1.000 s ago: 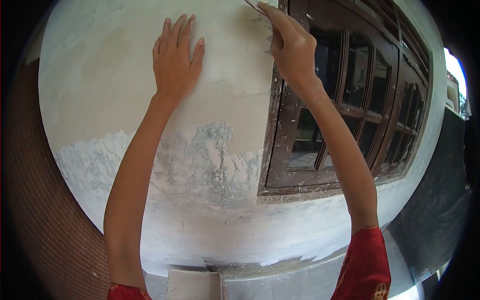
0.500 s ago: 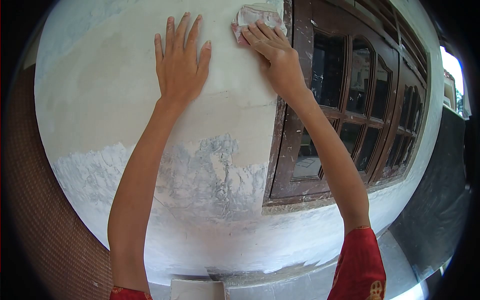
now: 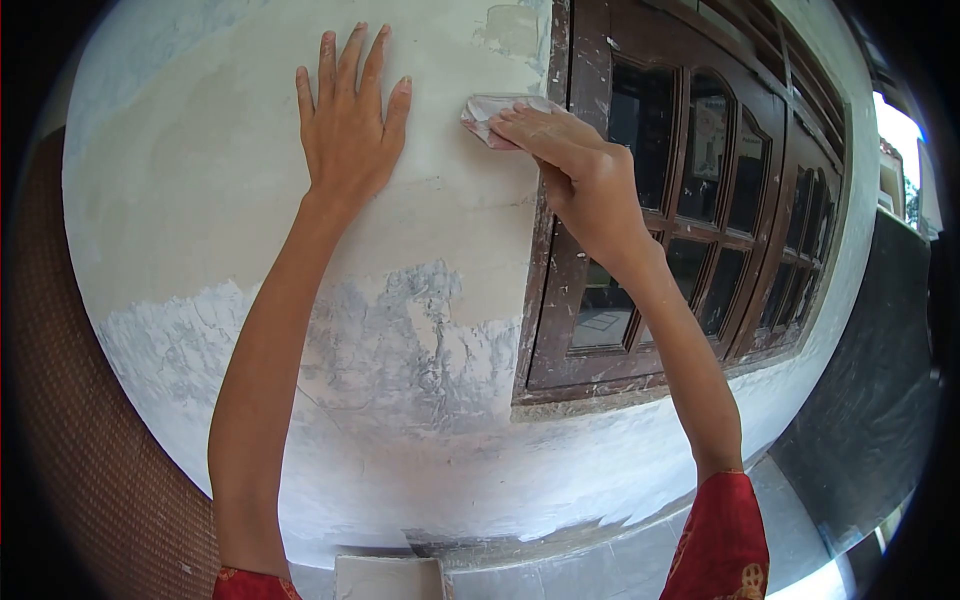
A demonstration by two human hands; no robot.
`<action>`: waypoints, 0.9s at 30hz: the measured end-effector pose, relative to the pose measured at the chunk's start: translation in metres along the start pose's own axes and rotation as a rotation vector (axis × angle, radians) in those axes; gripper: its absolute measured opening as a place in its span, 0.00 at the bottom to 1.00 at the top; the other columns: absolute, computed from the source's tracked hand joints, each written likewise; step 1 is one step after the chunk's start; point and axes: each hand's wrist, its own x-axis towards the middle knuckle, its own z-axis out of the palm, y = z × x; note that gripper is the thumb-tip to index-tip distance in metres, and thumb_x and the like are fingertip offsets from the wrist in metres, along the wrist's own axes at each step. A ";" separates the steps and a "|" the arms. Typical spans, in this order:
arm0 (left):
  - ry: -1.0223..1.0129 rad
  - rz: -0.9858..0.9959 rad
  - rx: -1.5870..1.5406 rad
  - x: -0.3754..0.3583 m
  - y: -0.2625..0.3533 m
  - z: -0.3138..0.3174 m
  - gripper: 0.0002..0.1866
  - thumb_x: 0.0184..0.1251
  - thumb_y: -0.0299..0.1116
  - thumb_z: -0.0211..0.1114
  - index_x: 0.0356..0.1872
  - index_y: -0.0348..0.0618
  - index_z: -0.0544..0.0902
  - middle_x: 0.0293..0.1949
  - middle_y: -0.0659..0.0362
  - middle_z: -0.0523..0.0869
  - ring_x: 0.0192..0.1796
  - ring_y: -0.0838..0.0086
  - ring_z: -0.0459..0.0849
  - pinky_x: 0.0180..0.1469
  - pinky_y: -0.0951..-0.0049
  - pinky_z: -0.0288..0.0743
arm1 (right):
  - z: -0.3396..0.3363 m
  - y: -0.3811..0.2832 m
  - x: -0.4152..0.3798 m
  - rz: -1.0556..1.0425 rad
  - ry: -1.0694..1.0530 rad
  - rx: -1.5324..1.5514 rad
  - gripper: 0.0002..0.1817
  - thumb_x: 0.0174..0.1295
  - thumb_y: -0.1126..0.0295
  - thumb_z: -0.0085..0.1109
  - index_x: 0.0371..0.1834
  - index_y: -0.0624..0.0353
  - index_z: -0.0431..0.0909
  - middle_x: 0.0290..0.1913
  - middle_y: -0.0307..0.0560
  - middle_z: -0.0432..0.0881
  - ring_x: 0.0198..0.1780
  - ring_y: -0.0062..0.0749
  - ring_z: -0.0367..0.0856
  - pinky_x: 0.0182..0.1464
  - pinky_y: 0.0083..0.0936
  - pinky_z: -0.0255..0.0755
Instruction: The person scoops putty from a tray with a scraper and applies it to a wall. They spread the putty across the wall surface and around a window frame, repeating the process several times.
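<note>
My left hand (image 3: 348,135) lies flat on the pale skim-coated wall (image 3: 230,190), fingers spread, holding nothing. Over to the right, my right hand (image 3: 590,165) grips a putty scraper (image 3: 490,112), a flat pinkish piece smeared with white, and holds it against the wall just left of the window frame. Its fingers press on the face of the scraper and cover part of it. Above it shows a small squarish beige patch (image 3: 512,30) with ragged white edges.
A brown wooden window (image 3: 655,225) with dark panes and white spatters adjoins the work on the right. Lower down, the wall has rough grey-white areas (image 3: 400,350). A pale box-like container (image 3: 388,578) is at the bottom edge. Brown woven-looking material (image 3: 100,400) borders the left.
My right hand has drawn the scraper down the wall, uncovering the beige patch, and the wrist has bent. My left hand stays planted. The view has shifted slightly.
</note>
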 end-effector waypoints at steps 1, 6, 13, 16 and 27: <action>-0.007 0.010 -0.016 0.002 0.001 -0.001 0.30 0.82 0.50 0.46 0.79 0.55 0.63 0.79 0.58 0.63 0.83 0.57 0.52 0.82 0.44 0.40 | -0.007 -0.002 0.001 0.028 0.056 0.031 0.22 0.60 0.85 0.60 0.58 0.58 0.84 0.53 0.52 0.88 0.58 0.47 0.85 0.61 0.37 0.79; -0.035 0.033 -0.042 0.014 0.000 0.005 0.30 0.81 0.49 0.48 0.79 0.55 0.63 0.79 0.58 0.65 0.83 0.57 0.53 0.82 0.46 0.42 | -0.023 0.038 0.035 0.344 0.411 0.089 0.16 0.69 0.77 0.62 0.59 0.64 0.80 0.42 0.52 0.89 0.38 0.25 0.86 0.42 0.21 0.77; -0.041 0.012 0.014 0.012 -0.002 0.012 0.30 0.81 0.49 0.48 0.79 0.56 0.64 0.79 0.59 0.65 0.83 0.59 0.54 0.82 0.47 0.41 | -0.009 0.095 0.086 0.510 0.427 0.250 0.21 0.70 0.77 0.60 0.66 0.65 0.79 0.43 0.50 0.91 0.40 0.22 0.85 0.43 0.23 0.77; -0.038 0.042 0.035 0.011 -0.002 0.010 0.30 0.81 0.49 0.47 0.80 0.57 0.63 0.80 0.59 0.64 0.83 0.60 0.53 0.82 0.47 0.39 | 0.004 0.117 0.096 0.412 0.394 0.186 0.19 0.70 0.76 0.59 0.64 0.66 0.80 0.44 0.50 0.91 0.39 0.25 0.85 0.43 0.22 0.77; -0.052 0.027 0.065 0.012 0.000 0.009 0.30 0.81 0.49 0.46 0.80 0.58 0.62 0.80 0.59 0.62 0.84 0.61 0.51 0.83 0.47 0.36 | 0.001 0.100 0.125 0.394 0.582 0.098 0.16 0.68 0.74 0.60 0.57 0.66 0.83 0.41 0.57 0.91 0.38 0.32 0.89 0.43 0.28 0.78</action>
